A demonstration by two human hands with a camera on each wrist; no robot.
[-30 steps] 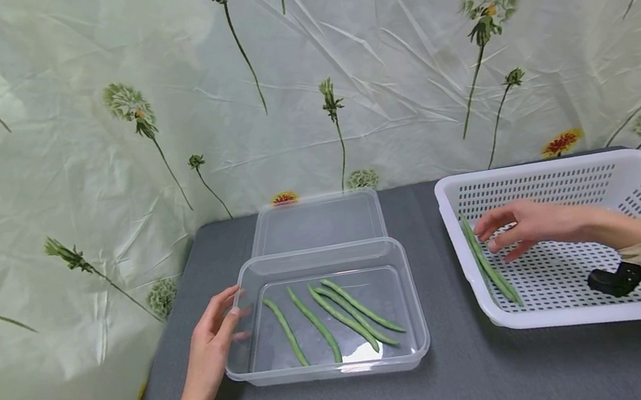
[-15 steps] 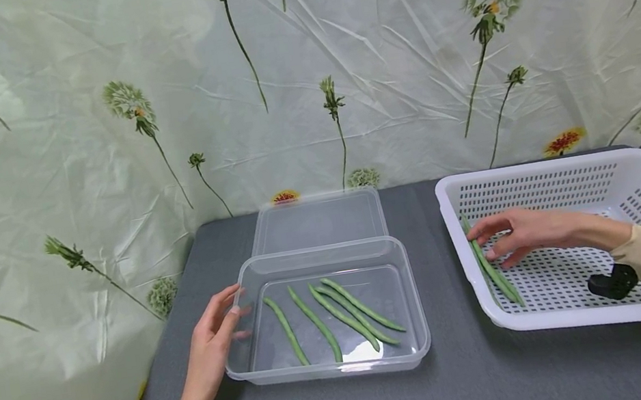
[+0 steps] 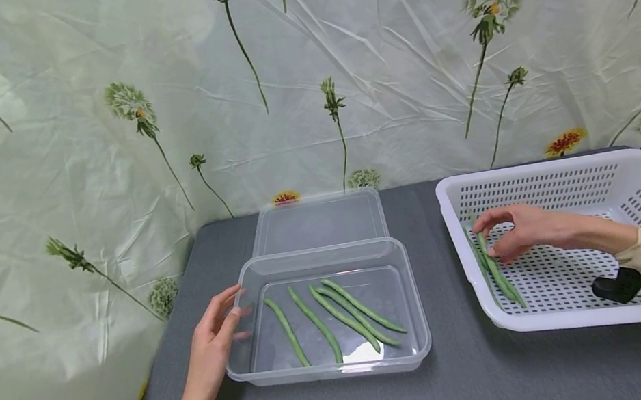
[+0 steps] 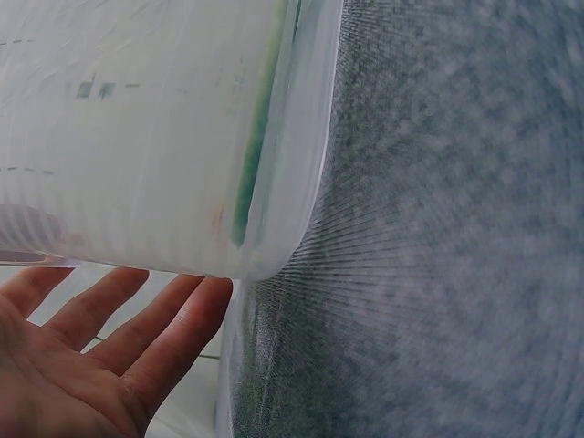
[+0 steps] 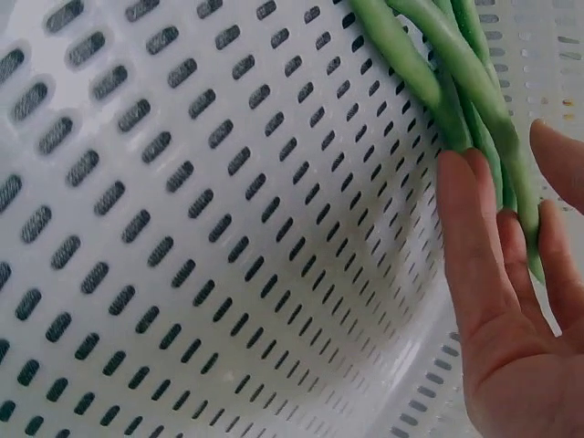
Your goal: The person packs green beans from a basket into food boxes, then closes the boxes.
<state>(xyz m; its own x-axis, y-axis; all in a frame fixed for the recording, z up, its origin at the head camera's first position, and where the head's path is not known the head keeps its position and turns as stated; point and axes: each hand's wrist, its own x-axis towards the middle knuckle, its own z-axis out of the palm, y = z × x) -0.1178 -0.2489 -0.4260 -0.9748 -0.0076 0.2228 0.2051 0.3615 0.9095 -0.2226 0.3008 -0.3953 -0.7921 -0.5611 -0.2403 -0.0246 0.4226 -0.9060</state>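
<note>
In the head view my left hand [image 3: 213,337] rests its fingers at the left wall of a clear plastic container [image 3: 333,371]. The left wrist view shows these extended fingers [image 4: 178,324] touching the container's side. Several green beans [image 3: 318,325] lie spread on the container's floor. My right hand [image 3: 524,230] is inside the white basket [image 3: 561,314], pinching a green bean [image 3: 496,274] near its far end. Other green beans [image 5: 401,64] lie beside it along the basket's left wall, partly hidden by the hand in the head view.
A clear lid [image 3: 319,222] lies flat behind the container. Grey cloth [image 3: 454,387] covers the table, and a flowered curtain [image 3: 278,82] hangs behind and to the left. The basket has raised perforated walls.
My right hand has reached to the beans at the basket's left wall, taken hold of one and shifted its far end slightly rightward. My left hand has stayed in place.
</note>
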